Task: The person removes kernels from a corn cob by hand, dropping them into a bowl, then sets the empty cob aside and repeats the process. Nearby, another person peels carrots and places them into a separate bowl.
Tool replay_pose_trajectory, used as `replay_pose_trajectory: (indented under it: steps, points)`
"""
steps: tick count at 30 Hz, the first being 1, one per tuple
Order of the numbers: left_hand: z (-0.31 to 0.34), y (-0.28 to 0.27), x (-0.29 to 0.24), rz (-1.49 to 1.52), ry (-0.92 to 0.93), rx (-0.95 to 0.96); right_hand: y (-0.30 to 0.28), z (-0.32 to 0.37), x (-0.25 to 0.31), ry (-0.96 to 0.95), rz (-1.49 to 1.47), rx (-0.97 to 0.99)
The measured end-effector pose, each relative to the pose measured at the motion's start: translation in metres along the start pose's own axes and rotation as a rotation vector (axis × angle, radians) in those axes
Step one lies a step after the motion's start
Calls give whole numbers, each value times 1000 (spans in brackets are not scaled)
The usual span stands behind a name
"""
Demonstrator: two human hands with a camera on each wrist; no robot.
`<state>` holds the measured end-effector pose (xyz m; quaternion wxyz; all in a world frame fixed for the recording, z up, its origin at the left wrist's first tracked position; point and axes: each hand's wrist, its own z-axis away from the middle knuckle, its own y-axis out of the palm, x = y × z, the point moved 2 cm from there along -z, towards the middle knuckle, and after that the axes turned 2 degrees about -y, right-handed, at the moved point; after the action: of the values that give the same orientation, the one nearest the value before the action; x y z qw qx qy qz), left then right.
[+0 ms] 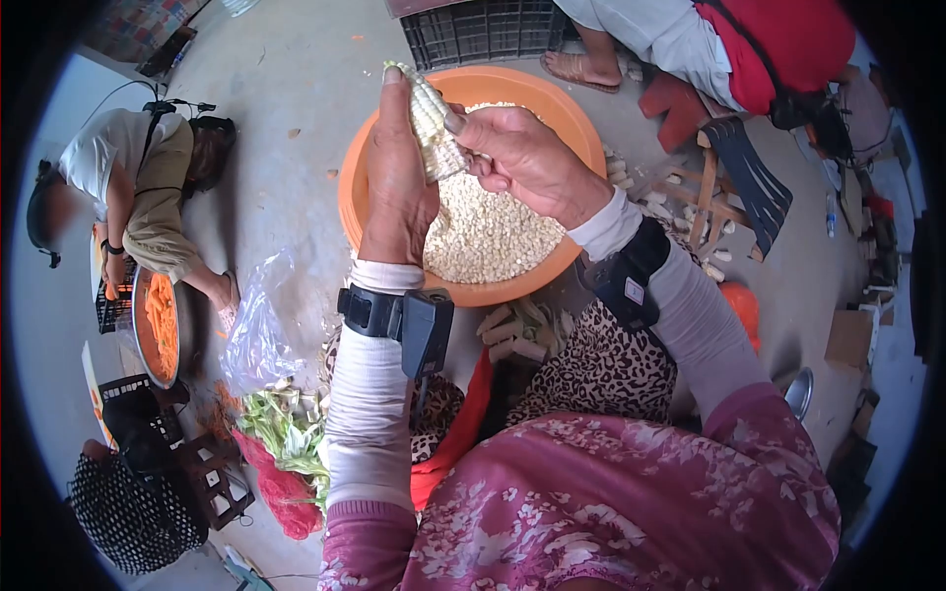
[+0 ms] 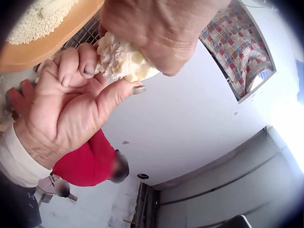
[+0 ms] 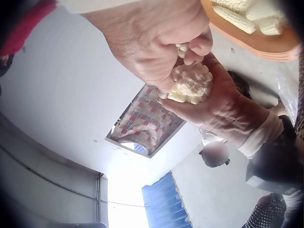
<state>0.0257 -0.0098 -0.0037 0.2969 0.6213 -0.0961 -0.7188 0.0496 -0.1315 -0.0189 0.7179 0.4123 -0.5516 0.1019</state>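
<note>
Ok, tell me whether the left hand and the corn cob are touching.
Touching. The head view shows the left hand gripping the corn cob, thumb along its side.

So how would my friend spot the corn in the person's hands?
Find the big round orange tub in the upper middle of the head view. Above its pale loose kernels, the left hand holds a corn cob, with the right hand against it. Unlike the loose kernels below, this corn cob's kernels sit in neat rows.

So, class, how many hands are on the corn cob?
2: in the head view, the left hand grips the left side of the corn cob; the right hand is on its right side.
</note>
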Motion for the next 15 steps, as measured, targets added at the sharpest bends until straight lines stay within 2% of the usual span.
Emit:
replay_pose_trajectory:
  steps: [5,7,10,11,15]
  points:
    - [0,1,1,-22,15,-18,2,-1,0,-4,12,-9]
    - [-4,-1,4,-84,109,-72,7,2,3,-1,87,19]
    - [-9,-6,8,-130,80,-86,10,2,-2,18,69,-34]
    - [-10,-7,9,-130,79,-85,9,2,-2,40,55,10]
    - [-8,-6,7,-57,10,-92,7,-1,-6,71,5,-16]
